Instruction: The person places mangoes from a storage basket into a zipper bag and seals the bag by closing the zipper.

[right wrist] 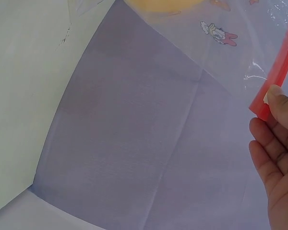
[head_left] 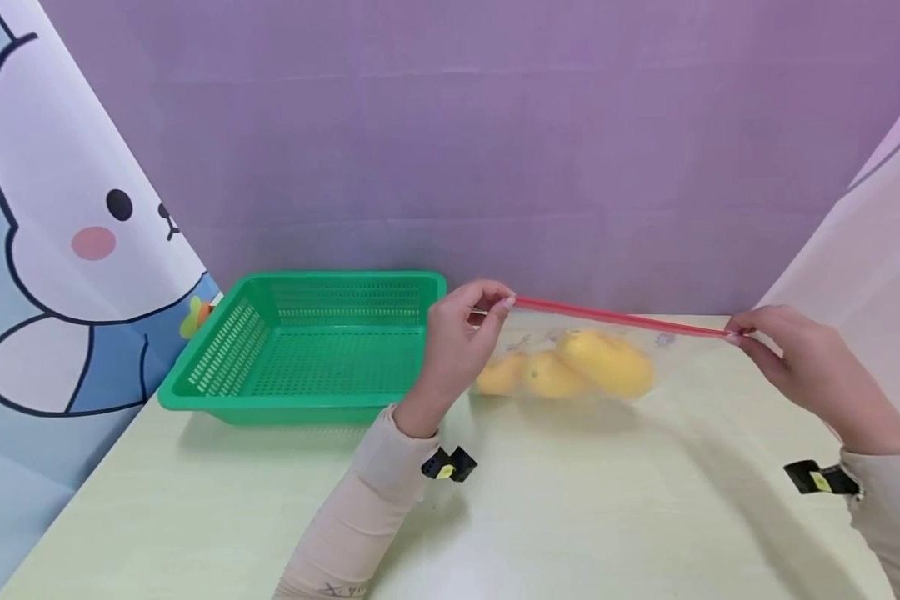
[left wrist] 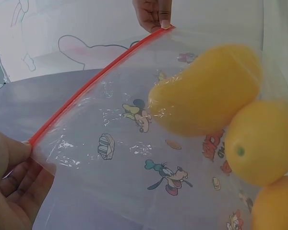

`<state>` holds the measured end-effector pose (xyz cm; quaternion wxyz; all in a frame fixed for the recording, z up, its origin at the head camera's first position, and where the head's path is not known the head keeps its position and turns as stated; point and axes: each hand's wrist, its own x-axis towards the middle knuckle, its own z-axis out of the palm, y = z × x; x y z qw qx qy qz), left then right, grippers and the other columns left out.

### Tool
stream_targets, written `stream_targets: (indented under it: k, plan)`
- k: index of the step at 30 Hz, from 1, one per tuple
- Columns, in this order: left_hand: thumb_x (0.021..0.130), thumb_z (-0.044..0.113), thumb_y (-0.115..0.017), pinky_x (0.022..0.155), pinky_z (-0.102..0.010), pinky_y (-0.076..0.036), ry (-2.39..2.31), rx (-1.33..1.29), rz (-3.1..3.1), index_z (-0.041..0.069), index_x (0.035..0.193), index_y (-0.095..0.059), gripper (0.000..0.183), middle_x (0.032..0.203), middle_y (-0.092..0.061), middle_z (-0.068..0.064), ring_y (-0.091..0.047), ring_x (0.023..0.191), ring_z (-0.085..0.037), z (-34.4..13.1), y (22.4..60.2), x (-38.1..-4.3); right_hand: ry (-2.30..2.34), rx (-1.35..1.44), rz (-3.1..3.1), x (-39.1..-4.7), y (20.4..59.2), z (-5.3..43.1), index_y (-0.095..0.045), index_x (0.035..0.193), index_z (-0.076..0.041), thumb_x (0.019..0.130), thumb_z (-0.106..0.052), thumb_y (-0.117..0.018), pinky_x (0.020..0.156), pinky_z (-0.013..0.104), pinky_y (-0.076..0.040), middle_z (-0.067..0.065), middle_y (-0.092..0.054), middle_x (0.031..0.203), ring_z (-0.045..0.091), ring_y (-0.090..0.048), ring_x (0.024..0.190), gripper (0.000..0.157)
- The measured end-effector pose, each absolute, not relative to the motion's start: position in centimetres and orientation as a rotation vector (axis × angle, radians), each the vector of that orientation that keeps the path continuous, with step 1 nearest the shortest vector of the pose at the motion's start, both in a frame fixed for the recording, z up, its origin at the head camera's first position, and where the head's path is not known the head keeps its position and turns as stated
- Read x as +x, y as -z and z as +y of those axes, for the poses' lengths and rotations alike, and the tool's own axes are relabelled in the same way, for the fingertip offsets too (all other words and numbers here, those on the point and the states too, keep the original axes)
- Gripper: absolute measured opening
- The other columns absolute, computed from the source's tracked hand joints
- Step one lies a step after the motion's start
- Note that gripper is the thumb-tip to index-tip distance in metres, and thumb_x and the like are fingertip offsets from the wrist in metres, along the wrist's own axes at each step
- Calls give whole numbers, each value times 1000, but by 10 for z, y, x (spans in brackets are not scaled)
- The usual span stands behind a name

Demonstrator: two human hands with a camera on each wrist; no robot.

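Observation:
A clear zip bag (left wrist: 120, 177) with a red zip strip (head_left: 615, 316) and printed cartoon figures hangs between both hands. My left hand (head_left: 461, 329) pinches the strip's left end between thumb and finger. At the other end, my right hand (head_left: 810, 354) pinches the strip's corner, seen closely in the right wrist view. The strip is pulled taut, sloping slightly down to the right in the head view. Low in the bag lie a yellow mango-shaped fruit (left wrist: 206, 91) and two rounder yellow-orange fruits, one in the middle (left wrist: 261, 143) and one beside it (head_left: 502, 375).
A green plastic basket (head_left: 285, 406) with slotted walls stands on the pale table (head_left: 540, 517), left of the bag; no contents are visible in it. Behind rises a purple cloth backdrop (head_left: 480, 150). A cartoon-printed sheet (head_left: 52, 183) borders the left side, and a pale sheet (head_left: 870, 250) the right.

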<state>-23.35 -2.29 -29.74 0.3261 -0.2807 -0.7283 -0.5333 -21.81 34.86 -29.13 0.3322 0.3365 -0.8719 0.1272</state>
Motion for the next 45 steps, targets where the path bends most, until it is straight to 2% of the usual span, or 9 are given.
stream_targets:
  k: [4,9,16,20,26,34,38,42,45]
  plan:
    - [90,7,-63,60,-21,-53,1404,-739,-1904,2,89,-68,7,82,-68,-8,-63,73,-12,-23,297,-234,-321,890,-2273,-217,290,349,-63,87,-6,96,-52,-31,78,6,-32,-2,-60,83,-5,-45,87,56]
    - [89,7,-64,60,-21,-53,1404,-742,-1924,2,89,-68,6,81,-68,-7,-62,73,-12,-22,297,-235,-317,915,-2241,-214,290,351,-64,85,-8,97,-51,-33,76,5,-34,-2,-60,82,-8,-45,86,54]
    - [90,7,-63,60,-22,-53,1447,-752,-1957,2,90,-68,7,80,-67,-9,-61,72,-12,-25,295,-237,-278,956,-2231,-213,292,351,-64,85,-8,97,-51,-33,67,8,-38,-3,-60,79,-4,-46,79,55]
    - [90,7,-62,57,-24,-52,1501,-775,-2008,2,90,-66,7,78,-65,-12,-59,69,-11,-29,294,-237,-298,998,-2246,-212,292,352,-63,86,-8,97,-51,-34,61,8,-34,-4,-60,78,-7,-42,75,53]
    - [91,8,-61,54,-25,-51,1516,-820,-2164,5,89,-65,5,76,-63,-6,-56,65,-11,-38,291,-236,-363,1063,-2271,-207,299,355,-64,87,-10,95,-51,-37,61,7,-34,-9,-61,78,-13,-44,76,50]
    - [91,10,-62,57,-25,-50,1421,-907,-2382,6,96,-66,7,79,-63,-1,-58,67,-19,-58,290,-230,-469,1232,-2376,-195,301,350,-62,92,-24,91,-45,-46,65,8,-39,-19,-61,85,-11,-51,80,27]
    - [90,9,-63,56,-23,-48,1282,-970,-2456,6,101,-69,13,85,-67,-2,-57,66,-14,-68,292,-222,-525,1328,-2412,-188,304,345,-60,96,-25,88,-26,-63,67,8,-41,-20,-60,88,-9,-53,79,8]
    - [88,7,-66,56,-19,-48,1083,-1076,-2476,8,96,-72,10,83,-67,-1,-51,63,-8,-78,296,-212,-687,1450,-2455,-179,313,339,-61,98,-21,72,6,-74,65,10,-40,-18,-60,88,-4,-54,78,40]
    - [85,7,-69,57,-17,-47,920,-1175,-2495,10,94,-72,10,82,-67,2,-50,63,-5,-86,301,-203,-773,1539,-2492,-173,321,335,-61,99,-21,71,11,-73,63,11,-38,-16,-59,88,-3,-53,76,45]
